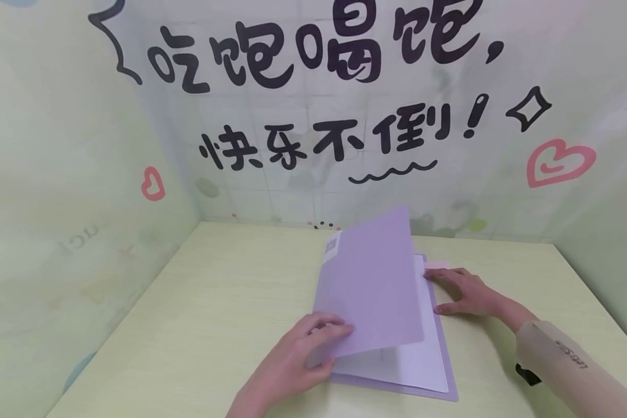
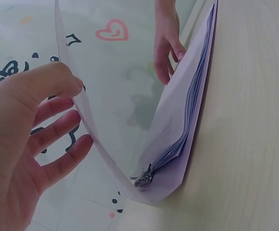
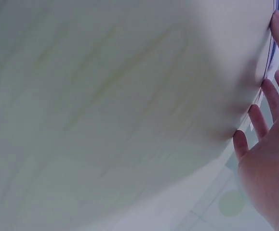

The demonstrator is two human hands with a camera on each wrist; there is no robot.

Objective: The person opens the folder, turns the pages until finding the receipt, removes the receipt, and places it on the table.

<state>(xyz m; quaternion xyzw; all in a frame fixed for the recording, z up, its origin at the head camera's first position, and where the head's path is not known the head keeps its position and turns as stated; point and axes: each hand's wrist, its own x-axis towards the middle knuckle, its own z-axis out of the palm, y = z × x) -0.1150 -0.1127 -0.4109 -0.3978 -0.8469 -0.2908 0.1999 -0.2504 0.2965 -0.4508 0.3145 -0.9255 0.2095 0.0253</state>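
A purple folder (image 1: 368,284) lies on the table with its front cover lifted at a slant, hinged at the left. White sheets (image 1: 423,366) show under the cover, and dark metal binder hardware (image 2: 144,178) sits by the spine. My left hand (image 1: 298,357) holds the cover at its lower left, fingers on the outer face and thumb at the bottom edge. At the folder's right edge, my right hand (image 1: 465,293) rests with extended fingers; its fingertips (image 3: 255,113) touch along that edge in the right wrist view.
A pale wood-grain table (image 1: 214,290) carries the folder. A printed sheet wall (image 1: 277,197) with black lettering and pink hearts closes off the back and sides. One pink strip (image 1: 436,265) sticks out at the folder's upper right.
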